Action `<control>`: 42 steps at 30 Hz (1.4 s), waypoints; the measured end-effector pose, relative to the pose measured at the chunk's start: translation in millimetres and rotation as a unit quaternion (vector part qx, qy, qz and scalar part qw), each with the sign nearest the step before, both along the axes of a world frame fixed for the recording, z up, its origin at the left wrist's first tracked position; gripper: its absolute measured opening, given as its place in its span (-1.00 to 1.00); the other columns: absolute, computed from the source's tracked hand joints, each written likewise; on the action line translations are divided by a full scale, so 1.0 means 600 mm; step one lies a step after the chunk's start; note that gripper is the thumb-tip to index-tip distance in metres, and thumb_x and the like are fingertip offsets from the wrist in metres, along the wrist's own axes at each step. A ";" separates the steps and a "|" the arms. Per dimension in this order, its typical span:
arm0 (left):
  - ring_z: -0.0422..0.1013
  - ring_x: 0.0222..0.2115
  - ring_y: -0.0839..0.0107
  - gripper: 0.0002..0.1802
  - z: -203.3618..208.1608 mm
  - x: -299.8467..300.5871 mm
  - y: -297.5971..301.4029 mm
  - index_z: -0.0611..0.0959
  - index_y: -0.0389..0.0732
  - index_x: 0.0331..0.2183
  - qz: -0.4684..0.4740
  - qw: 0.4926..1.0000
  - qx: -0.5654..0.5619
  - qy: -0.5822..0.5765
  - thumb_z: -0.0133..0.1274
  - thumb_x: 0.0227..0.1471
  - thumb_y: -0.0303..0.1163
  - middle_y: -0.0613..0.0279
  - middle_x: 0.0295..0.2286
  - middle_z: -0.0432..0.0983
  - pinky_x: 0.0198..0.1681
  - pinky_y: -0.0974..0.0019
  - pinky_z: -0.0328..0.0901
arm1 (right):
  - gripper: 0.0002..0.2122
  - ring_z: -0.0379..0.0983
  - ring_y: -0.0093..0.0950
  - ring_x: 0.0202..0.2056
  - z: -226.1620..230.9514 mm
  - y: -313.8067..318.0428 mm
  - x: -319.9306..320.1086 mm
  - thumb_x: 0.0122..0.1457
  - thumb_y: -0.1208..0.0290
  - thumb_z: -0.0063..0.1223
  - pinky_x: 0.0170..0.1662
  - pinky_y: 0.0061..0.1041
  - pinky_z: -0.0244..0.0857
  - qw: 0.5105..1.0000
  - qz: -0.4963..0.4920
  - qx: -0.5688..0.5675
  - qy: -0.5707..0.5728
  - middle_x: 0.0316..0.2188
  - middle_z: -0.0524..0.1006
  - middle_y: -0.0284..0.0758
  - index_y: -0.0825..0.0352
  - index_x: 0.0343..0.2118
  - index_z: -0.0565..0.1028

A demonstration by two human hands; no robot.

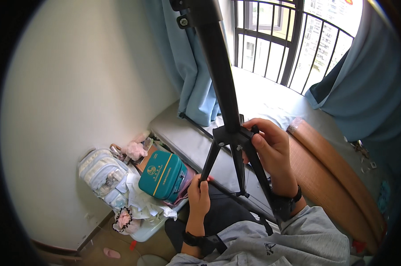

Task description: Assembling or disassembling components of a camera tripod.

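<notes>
A black tripod stand (220,75) rises in front of me, its thick tube leaning toward the top of the view. Several legs spread downward from its collar (233,135). My left hand (198,195) is closed around the lower part of the left leg (210,162). Up at the collar's right side, my right hand (273,146) pinches a small black knob (255,129) between thumb and fingers. Black bands circle both of my wrists. The ends of the legs near my lap are partly hidden by my arms and clothing.
A grey-white bed or mat (267,93) lies beyond the stand, below a barred window (280,40) with blue curtains (355,102). Rolled brown matting (329,177) is at right. Left are a green case (163,175), a pale backpack (103,177) and a pink slipper (112,253).
</notes>
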State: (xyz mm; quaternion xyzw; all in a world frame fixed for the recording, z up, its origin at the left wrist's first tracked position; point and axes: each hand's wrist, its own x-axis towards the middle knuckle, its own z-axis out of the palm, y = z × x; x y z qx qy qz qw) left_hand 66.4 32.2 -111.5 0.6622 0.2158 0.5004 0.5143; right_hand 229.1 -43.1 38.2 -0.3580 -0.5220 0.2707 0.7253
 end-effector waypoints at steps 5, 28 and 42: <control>0.30 -0.39 0.34 -0.75 0.078 0.008 -0.003 0.45 -0.33 -0.38 0.247 0.953 0.171 -0.029 -0.09 -0.03 -0.31 0.11 -0.44 0.38 -0.32 0.39 0.17 | -0.79 0.36 -0.66 -0.58 -0.020 -0.007 -0.033 0.08 0.53 -0.13 -0.58 -0.75 0.25 0.999 -0.035 0.002 0.018 -0.51 0.38 -0.33 0.45 -0.21 0.31; 0.33 -0.58 0.38 -0.86 0.173 -0.042 -0.039 0.48 -0.36 -0.51 0.179 0.945 0.270 0.040 0.10 -0.23 -0.55 0.12 -0.57 0.40 -0.54 0.48 0.22 | -0.82 0.15 -0.64 -0.55 -0.077 0.009 -0.109 -0.07 0.59 0.01 -0.57 -0.73 0.02 0.999 -0.038 -0.032 -0.014 -0.58 0.29 -0.38 0.46 -0.34 0.43; 0.39 -0.52 0.53 -0.87 0.162 -0.051 -0.071 0.48 -0.39 -0.43 0.086 0.993 -0.051 -0.055 0.04 -0.16 -0.60 0.19 -0.53 0.42 -0.46 0.58 0.25 | -0.81 0.19 -0.63 -0.55 -0.089 0.008 -0.113 -0.07 0.56 0.03 -0.57 -0.74 0.02 0.995 -0.057 -0.013 -0.075 -0.56 0.32 -0.36 0.47 -0.35 0.43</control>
